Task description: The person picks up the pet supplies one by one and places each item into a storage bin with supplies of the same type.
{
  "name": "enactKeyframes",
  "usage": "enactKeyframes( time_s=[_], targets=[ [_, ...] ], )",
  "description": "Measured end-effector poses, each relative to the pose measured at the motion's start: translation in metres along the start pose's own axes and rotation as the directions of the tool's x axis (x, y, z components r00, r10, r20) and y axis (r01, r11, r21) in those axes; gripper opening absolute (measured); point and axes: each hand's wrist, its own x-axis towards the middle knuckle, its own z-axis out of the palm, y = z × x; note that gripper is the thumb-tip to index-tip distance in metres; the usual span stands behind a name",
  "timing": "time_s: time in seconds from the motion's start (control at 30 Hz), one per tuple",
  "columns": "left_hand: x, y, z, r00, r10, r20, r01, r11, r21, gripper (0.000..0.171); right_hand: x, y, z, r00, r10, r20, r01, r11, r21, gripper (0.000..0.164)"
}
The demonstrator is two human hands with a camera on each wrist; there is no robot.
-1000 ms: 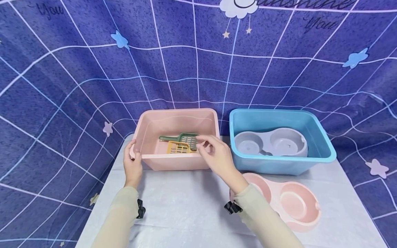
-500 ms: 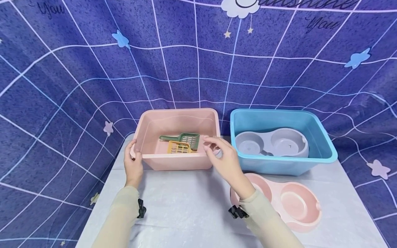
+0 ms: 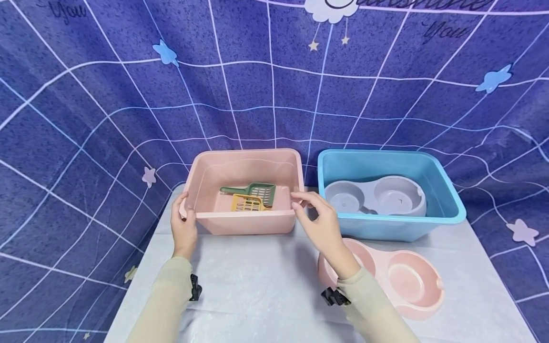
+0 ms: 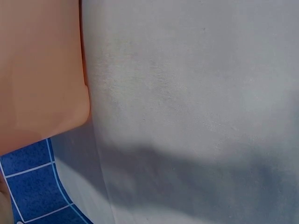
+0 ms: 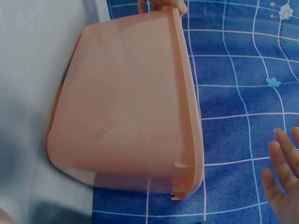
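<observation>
A pink litter box (image 3: 246,224) stands at the left of the table. At its front left corner, my left hand (image 3: 184,228) grips the rim, fingers over the edge. Inside lie a green litter scoop (image 3: 245,191) and a yellow litter scoop (image 3: 248,196), the yellow partly over the green and partly hidden by the front wall. My right hand (image 3: 319,221) is by the front right corner, fingers loosely bent and holding nothing. In the right wrist view, that hand (image 5: 287,179) is apart from the box wall (image 5: 126,93).
A blue litter box (image 3: 390,228) stands to the right, with a grey double pet bowl (image 3: 369,193) inside. In front of it lies a pink double pet bowl (image 3: 381,264), partly covered by my right forearm. A patterned blue curtain (image 3: 274,95) hangs behind the table (image 3: 249,286).
My right hand has moved right, from above the scoops to the pink box's front right corner. My left hand stays on the rim; the boxes and scoops have not moved.
</observation>
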Motion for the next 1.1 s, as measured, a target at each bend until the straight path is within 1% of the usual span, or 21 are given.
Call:
enactKeyframes(
  time_s=[0.1,0.27,0.33,0.5,0.73,0.83,1.0,1.1],
  targets=[
    [0.000,0.000,0.000,1.000,-0.001,0.003,0.002,1.000,-0.011,0.044,0.000,-0.005,-0.002,1.000,0.004,-0.020,-0.003,1.000,0.004,0.021],
    [0.001,-0.001,0.000,1.000,0.011,0.003,-0.010,1.000,-0.019,0.044,0.004,-0.031,-0.011,1.000,0.016,-0.027,-0.016,1.000,-0.003,0.020],
    [0.001,-0.002,0.000,1.000,0.014,0.001,-0.014,1.000,-0.019,0.044,0.005,-0.037,-0.015,0.999,0.017,-0.027,-0.017,1.000,-0.006,0.019],
    [0.001,-0.002,0.000,1.000,0.009,0.004,-0.009,1.000,-0.012,0.044,0.003,-0.033,-0.021,0.999,0.005,-0.051,-0.005,1.000,0.001,0.019],
    [0.001,0.000,0.000,1.000,0.014,0.000,-0.014,1.000,-0.024,0.044,-0.001,-0.027,-0.027,0.992,0.018,-0.125,-0.021,1.000,-0.022,0.017],
    [0.000,0.001,0.000,1.000,0.015,-0.001,-0.015,0.999,-0.028,0.044,0.000,-0.026,-0.029,0.989,0.003,-0.151,-0.006,1.000,-0.021,0.017],
    [0.000,0.002,0.001,1.000,0.008,-0.008,-0.008,1.000,-0.026,0.044,-0.002,-0.025,-0.035,0.984,-0.011,-0.176,0.008,1.000,-0.018,0.018],
    [0.000,0.001,0.001,1.000,0.012,-0.009,-0.012,0.999,-0.030,0.044,-0.003,-0.023,-0.040,0.983,0.004,-0.185,-0.005,1.000,-0.005,0.018]
  ],
)
